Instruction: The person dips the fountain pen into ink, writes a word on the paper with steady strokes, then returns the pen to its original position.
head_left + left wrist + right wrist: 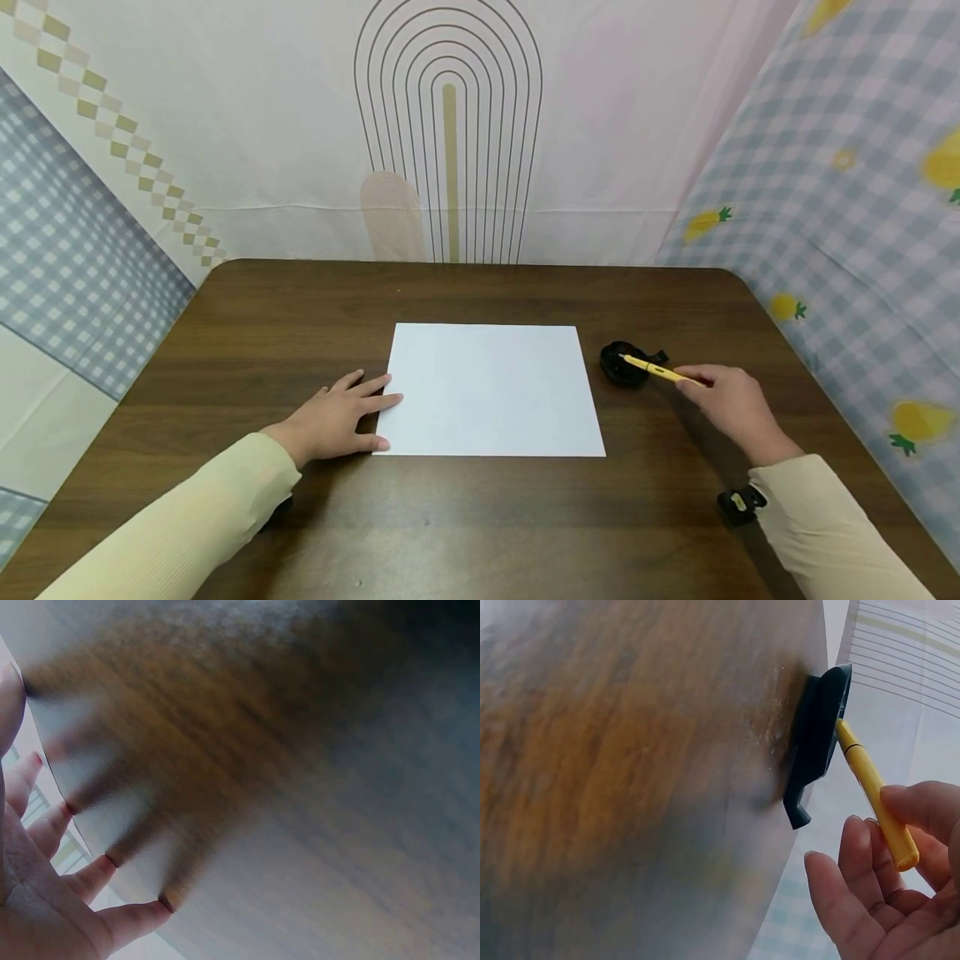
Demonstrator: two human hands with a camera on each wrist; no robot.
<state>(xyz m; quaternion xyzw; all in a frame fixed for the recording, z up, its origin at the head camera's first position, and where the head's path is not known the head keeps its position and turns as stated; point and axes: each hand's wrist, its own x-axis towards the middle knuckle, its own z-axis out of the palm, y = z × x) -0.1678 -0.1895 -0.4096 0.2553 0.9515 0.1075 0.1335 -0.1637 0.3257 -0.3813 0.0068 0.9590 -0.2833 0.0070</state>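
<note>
A white sheet of paper (pixel 491 392) lies on the brown wooden table (pixel 480 533). Over its left edge my left hand (pixel 330 423) rests, fingers spread and fingertips on the sheet; the left wrist view shows its fingers (pixel 135 922) splayed at the surface. To the right of the paper sits a small, round black dish-like holder (pixel 617 373) with a bent tab at one side. Between thumb and fingers my right hand (pixel 731 408) pinches a yellow pen (pixel 656 369), tilted, its far end right at the holder (pixel 821 731).
A white cloth (pixel 285 150) printed with arch lines hangs behind the table's far edge. Blue checked cloth (pixel 847 225) with yellow fruit prints drapes along the right side, and more blue checked cloth (pixel 67 225) along the left.
</note>
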